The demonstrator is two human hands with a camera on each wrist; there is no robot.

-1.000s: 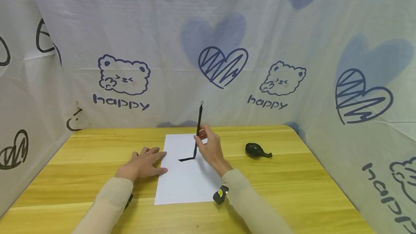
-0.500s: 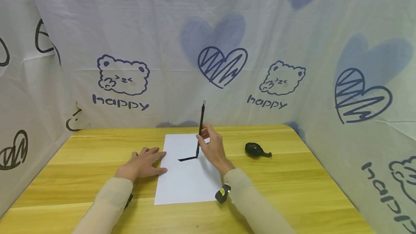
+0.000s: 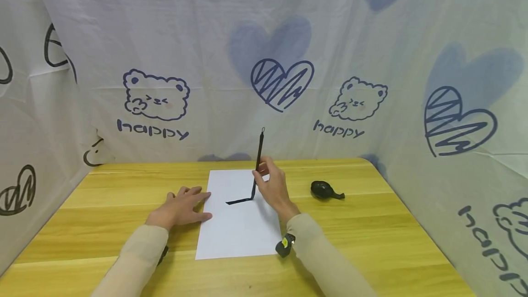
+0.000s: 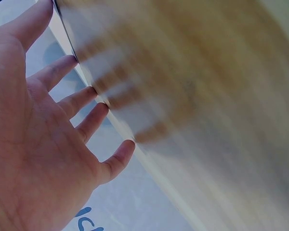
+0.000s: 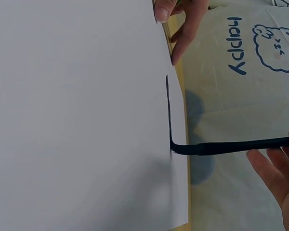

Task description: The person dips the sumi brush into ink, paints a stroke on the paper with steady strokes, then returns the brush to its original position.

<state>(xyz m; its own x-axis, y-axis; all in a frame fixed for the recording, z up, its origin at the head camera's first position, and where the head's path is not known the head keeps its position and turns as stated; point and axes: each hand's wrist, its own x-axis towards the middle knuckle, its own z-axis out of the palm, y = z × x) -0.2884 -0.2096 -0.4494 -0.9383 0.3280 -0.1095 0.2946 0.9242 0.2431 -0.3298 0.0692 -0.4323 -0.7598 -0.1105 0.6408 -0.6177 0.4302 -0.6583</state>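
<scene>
In the head view a sheet of white paper (image 3: 235, 237) lies on the wooden table, with a black ink stroke (image 3: 238, 201) running across its upper half. My right hand (image 3: 273, 187) pinches a black writing brush (image 3: 259, 152) by its handle, almost upright. The right wrist view shows the brush's bristles (image 5: 180, 148) bent against the paper at the stroke's end. On the sheet's left edge, my left hand (image 3: 181, 207) rests with spread fingers, thumb and fingertip touching the paper. In the left wrist view those fingers (image 4: 89, 122) meet the tabletop by their tips.
A dark, glossy, bulb-shaped object (image 3: 323, 190) with a narrow neck lies on the table (image 3: 359, 242) to the right of the paper. A pale cloth (image 3: 214, 58) printed with bears and hearts hangs behind the table and along both sides.
My right hand has moved slightly right with the brush, and the ink stroke has grown longer in that direction. The left hand has stayed in place on the sheet's edge.
</scene>
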